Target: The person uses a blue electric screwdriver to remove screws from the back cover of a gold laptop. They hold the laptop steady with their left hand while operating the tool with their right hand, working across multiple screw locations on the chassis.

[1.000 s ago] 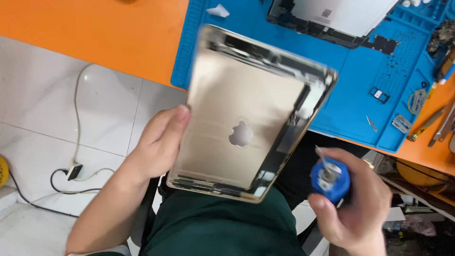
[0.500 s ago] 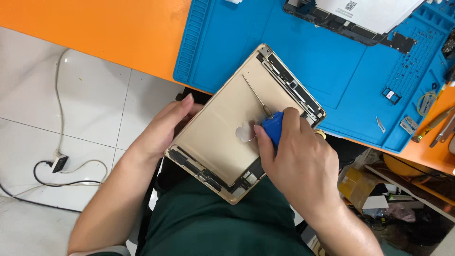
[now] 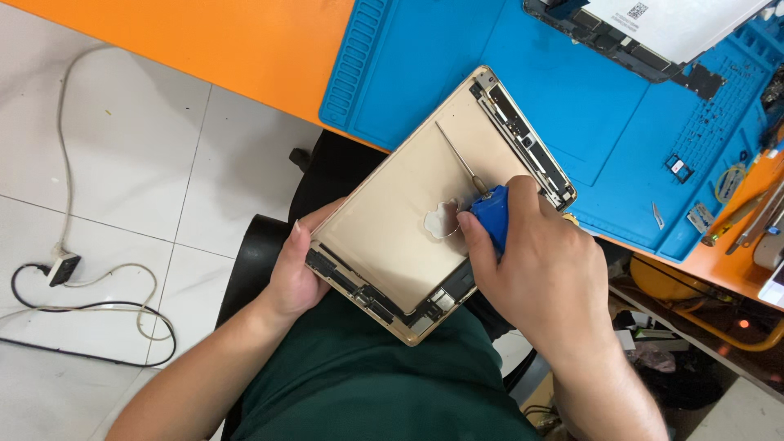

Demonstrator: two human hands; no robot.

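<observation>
Tablet shell matt gold metal; screwdriver handle blue plastic; mat matt rubbery blue.

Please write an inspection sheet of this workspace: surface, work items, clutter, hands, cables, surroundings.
Surface: orange table with a blue work mat on it.
Work items: gold tablet shell, open side up, held over the lap at the table edge; blue-handled screwdriver, tip inside the shell.
Clutter: dismantled tablet at the mat's far edge; small metal parts and hand tools to the right.
Hands: left hand grips the shell's lower-left edge; right hand grips the screwdriver.
Cables: white cable and black cable on the floor.
Surroundings: white tiled floor; black chair.
</observation>
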